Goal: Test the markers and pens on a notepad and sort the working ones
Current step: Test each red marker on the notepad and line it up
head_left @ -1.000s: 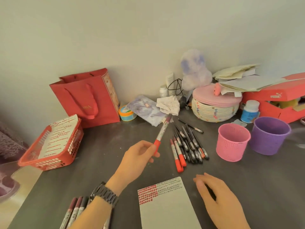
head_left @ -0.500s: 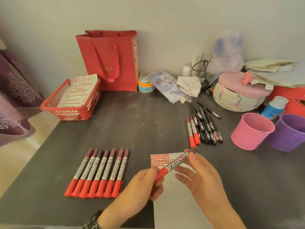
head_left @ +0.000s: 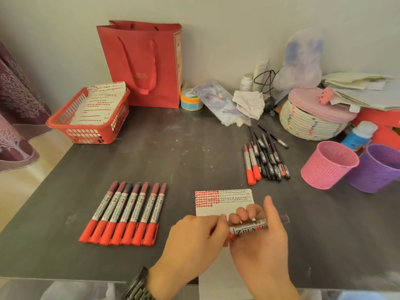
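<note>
Both of my hands hold one red marker (head_left: 249,228) level above the white notepad (head_left: 224,201), whose top rows carry red and black test marks. My left hand (head_left: 192,241) grips the marker's red cap end. Around its printed barrel curl the fingers of my right hand (head_left: 259,239); a dark end shows past the right hand. A neat row of several red markers (head_left: 124,213) lies to the left of the pad. Farther back right lies a pile of black pens and two red markers (head_left: 264,156).
A pink cup (head_left: 329,164) and a purple cup (head_left: 376,167) stand at the right. At the back left a red basket (head_left: 86,118) holds marked paper, beside a red gift bag (head_left: 145,61). A woven basket (head_left: 311,120), bottles and papers crowd the back right. The table's front edge is just below my wrists.
My view dropped toward the table front. My left hand brought the marker from mid-air down over the notepad, and my right hand came off the table and closed around its barrel.
</note>
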